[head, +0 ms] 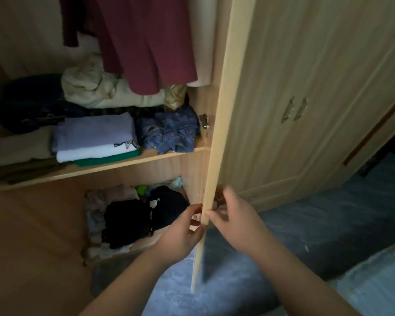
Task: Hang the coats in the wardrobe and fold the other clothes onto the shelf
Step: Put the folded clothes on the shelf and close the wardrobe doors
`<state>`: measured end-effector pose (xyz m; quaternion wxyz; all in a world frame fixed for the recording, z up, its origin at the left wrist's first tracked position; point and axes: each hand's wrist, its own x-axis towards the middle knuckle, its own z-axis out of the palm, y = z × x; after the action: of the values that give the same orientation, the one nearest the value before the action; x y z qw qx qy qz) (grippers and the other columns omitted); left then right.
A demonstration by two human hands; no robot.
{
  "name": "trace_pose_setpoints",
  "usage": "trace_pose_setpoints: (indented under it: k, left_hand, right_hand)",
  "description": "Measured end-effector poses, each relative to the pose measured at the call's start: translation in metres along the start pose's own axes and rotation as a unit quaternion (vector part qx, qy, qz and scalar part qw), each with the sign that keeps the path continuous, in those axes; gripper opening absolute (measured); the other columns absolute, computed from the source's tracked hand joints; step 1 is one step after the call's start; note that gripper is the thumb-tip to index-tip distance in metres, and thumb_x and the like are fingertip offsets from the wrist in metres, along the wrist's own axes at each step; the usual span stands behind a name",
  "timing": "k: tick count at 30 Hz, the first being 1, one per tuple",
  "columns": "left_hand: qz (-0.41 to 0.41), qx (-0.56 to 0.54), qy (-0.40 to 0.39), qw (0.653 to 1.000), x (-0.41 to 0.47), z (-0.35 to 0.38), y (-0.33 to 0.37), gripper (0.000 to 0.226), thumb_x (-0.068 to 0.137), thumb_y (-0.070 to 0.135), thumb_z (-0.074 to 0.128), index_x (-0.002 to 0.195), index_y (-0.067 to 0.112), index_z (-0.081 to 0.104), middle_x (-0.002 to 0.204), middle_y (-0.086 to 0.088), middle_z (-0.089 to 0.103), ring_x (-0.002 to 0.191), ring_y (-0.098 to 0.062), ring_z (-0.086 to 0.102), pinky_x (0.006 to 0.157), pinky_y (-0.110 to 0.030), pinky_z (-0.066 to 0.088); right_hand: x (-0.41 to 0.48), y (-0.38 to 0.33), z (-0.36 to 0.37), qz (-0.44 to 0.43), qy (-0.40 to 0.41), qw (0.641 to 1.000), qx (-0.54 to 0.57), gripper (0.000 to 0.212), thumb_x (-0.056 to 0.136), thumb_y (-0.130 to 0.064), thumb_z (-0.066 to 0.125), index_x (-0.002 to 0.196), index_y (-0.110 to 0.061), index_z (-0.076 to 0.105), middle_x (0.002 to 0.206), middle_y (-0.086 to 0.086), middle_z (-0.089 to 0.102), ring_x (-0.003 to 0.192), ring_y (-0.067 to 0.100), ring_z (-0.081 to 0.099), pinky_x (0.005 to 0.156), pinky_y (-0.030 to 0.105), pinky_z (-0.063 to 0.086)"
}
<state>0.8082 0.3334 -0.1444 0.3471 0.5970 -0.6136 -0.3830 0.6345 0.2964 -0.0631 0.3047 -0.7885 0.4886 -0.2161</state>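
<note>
Wardrobe door (224,110): open, seen edge-on between the hands.
Left hand (183,233): fingers curled on the door's inner side.
Right hand (235,215): thumb and fingers pinching the outer side.
Maroon coat (146,42): hung, high above the left hand.
Folded stack (96,137): on the shelf (114,166), above and left of the left hand.
Handling: likely swinging the door. Guide it evenly and keep the fingertips off the closing edge.

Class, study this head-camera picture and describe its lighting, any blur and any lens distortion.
Head view: the light is dim throughout. Head view: the pile of black clothes loses all detail in shadow. Head view: the pale wooden wardrobe door leans, and its bottom end smears into blur. Head view: the left hand and right hand at it look slightly soft. Head view: the wide lens tilts the light wooden shelf edge.
</note>
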Motion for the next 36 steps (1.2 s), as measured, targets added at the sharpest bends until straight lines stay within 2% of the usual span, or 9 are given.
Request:
trace_pose_setpoints:
  k: [4, 9, 12, 14, 17, 19, 25, 32, 36]
  left_hand:
    - [-0.027, 0.005, 0.059, 0.998, -0.023, -0.067, -0.031, 0.032, 0.1, 0.024, 0.056, 0.12, 0.049, 0.049, 0.109, 0.024, 0.067, 0.105, 0.007, 0.063, 0.091, -0.019, 0.051]
    - [-0.064, 0.006, 0.11, 0.992, -0.011, -0.15, -0.075, 0.031, 0.097, 0.025, 0.056, 0.128, 0.029, 0.052, 0.113, 0.007, 0.068, 0.107, -0.007, 0.065, 0.099, -0.033, 0.051]
    - [-0.072, -0.007, 0.112, 0.991, 0.011, -0.202, -0.094, 0.034, 0.097, 0.021, 0.058, 0.131, 0.024, 0.052, 0.123, 0.008, 0.066, 0.113, 0.001, 0.061, 0.103, -0.027, 0.048]
    - [-0.074, -0.015, 0.095, 0.993, 0.027, -0.233, -0.1, 0.037, 0.098, 0.019, 0.057, 0.134, 0.021, 0.052, 0.128, 0.008, 0.064, 0.115, 0.001, 0.06, 0.104, -0.026, 0.047]
    - [-0.076, -0.019, 0.096, 0.992, 0.05, -0.269, -0.107, 0.044, 0.094, 0.021, 0.055, 0.138, 0.021, 0.051, 0.128, 0.006, 0.064, 0.112, -0.004, 0.063, 0.102, -0.031, 0.049]
    - [-0.076, -0.021, 0.098, 0.992, 0.064, -0.287, -0.11, 0.044, 0.096, 0.017, 0.053, 0.139, 0.023, 0.048, 0.129, 0.005, 0.062, 0.102, 0.0, 0.064, 0.092, -0.02, 0.049]
    - [-0.102, 0.067, 0.091, 0.988, 0.086, -0.316, -0.122, 0.057, 0.1, 0.027, 0.05, 0.152, 0.033, 0.028, 0.143, 0.005, 0.049, 0.123, -0.01, 0.05, 0.1, -0.025, 0.042]
    - [-0.139, 0.084, 0.1, 0.982, 0.073, -0.3, -0.121, 0.058, 0.098, 0.025, 0.051, 0.15, 0.037, 0.03, 0.132, -0.004, 0.058, 0.114, -0.018, 0.058, 0.102, -0.035, 0.048]
    - [-0.187, 0.109, 0.136, 0.967, 0.034, -0.28, -0.11, 0.062, 0.098, 0.027, 0.053, 0.153, 0.032, 0.026, 0.145, -0.001, 0.049, 0.129, -0.018, 0.051, 0.104, -0.026, 0.04]
  right_hand:
    - [0.041, -0.049, 0.046, -0.05, -0.033, 0.998, -0.002, 0.034, 0.088, -0.042, 0.064, 0.11, -0.037, 0.038, 0.1, -0.016, 0.064, 0.087, 0.007, 0.067, 0.073, 0.033, 0.055]
    - [0.112, -0.103, 0.11, -0.118, -0.048, 0.992, -0.012, 0.03, 0.094, -0.013, 0.053, 0.118, -0.026, 0.04, 0.105, -0.016, 0.061, 0.095, 0.016, 0.065, 0.08, 0.035, 0.051]
    - [0.167, -0.128, 0.144, -0.098, -0.023, 0.995, 0.0, 0.028, 0.094, -0.012, 0.051, 0.105, -0.034, 0.036, 0.096, -0.006, 0.068, 0.087, 0.024, 0.067, 0.078, 0.041, 0.054]
    - [0.198, -0.14, 0.159, -0.078, -0.009, 0.997, -0.001, 0.035, 0.094, -0.014, 0.053, 0.095, -0.04, 0.029, 0.089, -0.005, 0.069, 0.083, 0.023, 0.068, 0.07, 0.035, 0.051]
    - [0.231, -0.15, 0.174, -0.066, 0.006, 0.998, 0.002, 0.029, 0.094, -0.013, 0.054, 0.101, -0.034, 0.036, 0.093, -0.009, 0.069, 0.086, 0.019, 0.067, 0.065, 0.029, 0.042]
    - [0.247, -0.156, 0.181, -0.055, 0.022, 0.998, 0.001, 0.025, 0.094, -0.013, 0.053, 0.106, -0.03, 0.039, 0.095, -0.01, 0.069, 0.088, 0.021, 0.067, 0.069, 0.032, 0.047]
    - [0.282, -0.167, 0.191, -0.022, 0.047, 0.999, -0.016, 0.02, 0.095, -0.017, 0.051, 0.108, -0.028, 0.039, 0.095, -0.01, 0.068, 0.089, 0.022, 0.067, 0.076, 0.04, 0.053]
    - [0.29, -0.162, 0.191, -0.048, 0.064, 0.995, -0.063, 0.019, 0.094, -0.027, 0.052, 0.104, -0.029, 0.036, 0.087, -0.002, 0.066, 0.079, 0.031, 0.066, 0.065, 0.04, 0.052]
    - [0.26, -0.155, 0.182, -0.085, 0.014, 0.988, -0.132, 0.039, 0.092, -0.028, 0.052, 0.129, -0.028, 0.042, 0.109, 0.002, 0.065, 0.1, 0.03, 0.063, 0.069, 0.035, 0.046]
